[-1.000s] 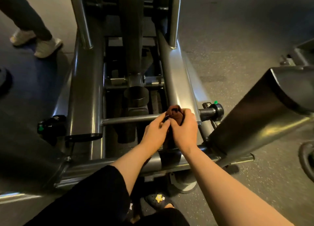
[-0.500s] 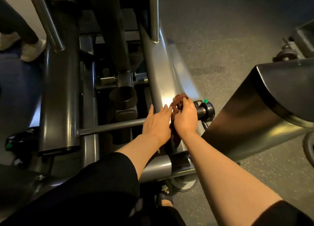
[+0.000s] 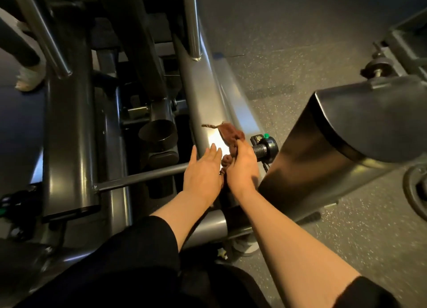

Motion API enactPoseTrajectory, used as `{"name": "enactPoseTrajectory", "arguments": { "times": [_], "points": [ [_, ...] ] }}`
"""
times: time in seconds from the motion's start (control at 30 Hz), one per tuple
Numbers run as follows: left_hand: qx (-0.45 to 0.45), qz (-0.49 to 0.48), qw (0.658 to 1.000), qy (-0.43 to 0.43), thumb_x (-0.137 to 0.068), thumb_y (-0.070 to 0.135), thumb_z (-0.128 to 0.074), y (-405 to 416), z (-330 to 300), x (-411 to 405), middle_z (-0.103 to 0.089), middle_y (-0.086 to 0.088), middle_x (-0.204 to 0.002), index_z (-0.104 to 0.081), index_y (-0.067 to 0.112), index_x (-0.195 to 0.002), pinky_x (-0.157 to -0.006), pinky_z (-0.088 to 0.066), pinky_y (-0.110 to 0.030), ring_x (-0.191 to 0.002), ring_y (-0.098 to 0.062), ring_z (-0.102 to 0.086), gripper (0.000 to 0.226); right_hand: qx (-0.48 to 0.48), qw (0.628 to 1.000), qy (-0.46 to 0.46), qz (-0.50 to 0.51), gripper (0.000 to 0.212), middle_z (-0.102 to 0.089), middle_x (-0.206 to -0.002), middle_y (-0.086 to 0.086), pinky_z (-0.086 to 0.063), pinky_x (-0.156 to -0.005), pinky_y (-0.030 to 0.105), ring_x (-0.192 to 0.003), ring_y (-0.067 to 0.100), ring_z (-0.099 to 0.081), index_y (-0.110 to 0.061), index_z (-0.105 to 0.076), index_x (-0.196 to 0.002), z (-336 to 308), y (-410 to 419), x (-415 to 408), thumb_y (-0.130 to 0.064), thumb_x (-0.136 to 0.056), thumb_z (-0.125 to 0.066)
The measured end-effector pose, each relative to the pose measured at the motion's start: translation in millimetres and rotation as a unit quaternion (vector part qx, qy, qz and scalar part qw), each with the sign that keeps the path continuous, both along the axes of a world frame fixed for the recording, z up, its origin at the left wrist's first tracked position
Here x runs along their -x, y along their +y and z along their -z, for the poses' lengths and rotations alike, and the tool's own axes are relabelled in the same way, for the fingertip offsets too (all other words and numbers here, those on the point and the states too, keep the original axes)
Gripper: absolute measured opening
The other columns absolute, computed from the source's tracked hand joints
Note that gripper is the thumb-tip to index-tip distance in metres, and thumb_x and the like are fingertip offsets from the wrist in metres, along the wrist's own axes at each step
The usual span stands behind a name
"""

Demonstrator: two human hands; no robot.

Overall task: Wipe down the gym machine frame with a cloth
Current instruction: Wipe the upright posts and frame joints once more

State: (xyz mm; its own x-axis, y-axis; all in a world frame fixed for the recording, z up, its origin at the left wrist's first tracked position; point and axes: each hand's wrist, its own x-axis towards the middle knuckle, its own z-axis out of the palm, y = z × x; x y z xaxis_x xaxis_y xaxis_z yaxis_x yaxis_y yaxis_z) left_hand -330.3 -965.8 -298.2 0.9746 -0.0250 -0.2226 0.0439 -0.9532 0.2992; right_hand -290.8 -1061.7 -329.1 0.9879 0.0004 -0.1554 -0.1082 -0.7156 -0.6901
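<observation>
Cloth [image 3: 231, 135] sits bunched on the frame rail [image 3: 205, 104], pinched in right hand [image 3: 242, 166] at 1 o'clock of left hand [image 3: 203, 169], whose fingers lie straight and unloaded; risk: loose tail snags the knob [image 3: 265, 145] at 3 o'clock, or the wad skips.

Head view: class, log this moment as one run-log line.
left hand: open beside cloth | right hand: grip on brown cloth | cloth on silver frame beam | wiping underway
</observation>
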Motion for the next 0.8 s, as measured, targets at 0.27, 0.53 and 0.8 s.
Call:
{"name": "enactPoseTrajectory", "arguments": {
  "times": [0.27,0.53,0.8],
  "points": [
    [0.207,0.006,0.978,-0.017,-0.083,0.008,-0.062,-22,-14,96,-0.051,-0.007,-0.138,-0.047,0.011,-0.137,-0.113,-0.032,-0.038,-0.129,-0.023,-0.046,0.056,0.222,0.956,-0.145,-0.126,0.051,-0.064,-0.119,0.005,-0.054,-0.067,0.039,-0.096,0.027,-0.064,-0.015,-0.065,-0.11,-11,-46,127,-0.011,-0.062,-0.082],
    [0.001,0.154,0.983,0.095,-0.087,0.01,-0.066,-63,-2,136,0.007,-0.01,-0.162,0.005,0.008,-0.154,-0.121,-0.002,-0.051,-0.15,-0.026,0.006,0.097,0.273,0.945,-0.133,-0.119,0.037,-0.065,-0.115,0.012,-0.055,-0.084,0.045,-0.106,0.033,-0.059,-0.005,-0.067,-0.111,-14,-96,165,-0.005,-0.078,-0.052],
    [-0.126,0.209,0.965,0.097,-0.095,0.016,-0.056,-67,2,139,0.014,-0.017,-0.16,0.01,0.003,-0.152,-0.12,-0.009,-0.053,-0.148,-0.033,0.011,0.088,0.228,0.967,-0.076,-0.084,0.075,-0.057,-0.13,0.013,-0.037,-0.107,0.034,-0.124,0.033,-0.05,-0.003,-0.06,-0.127,-10,-96,177,0.005,-0.056,-0.082]
  ]
}}
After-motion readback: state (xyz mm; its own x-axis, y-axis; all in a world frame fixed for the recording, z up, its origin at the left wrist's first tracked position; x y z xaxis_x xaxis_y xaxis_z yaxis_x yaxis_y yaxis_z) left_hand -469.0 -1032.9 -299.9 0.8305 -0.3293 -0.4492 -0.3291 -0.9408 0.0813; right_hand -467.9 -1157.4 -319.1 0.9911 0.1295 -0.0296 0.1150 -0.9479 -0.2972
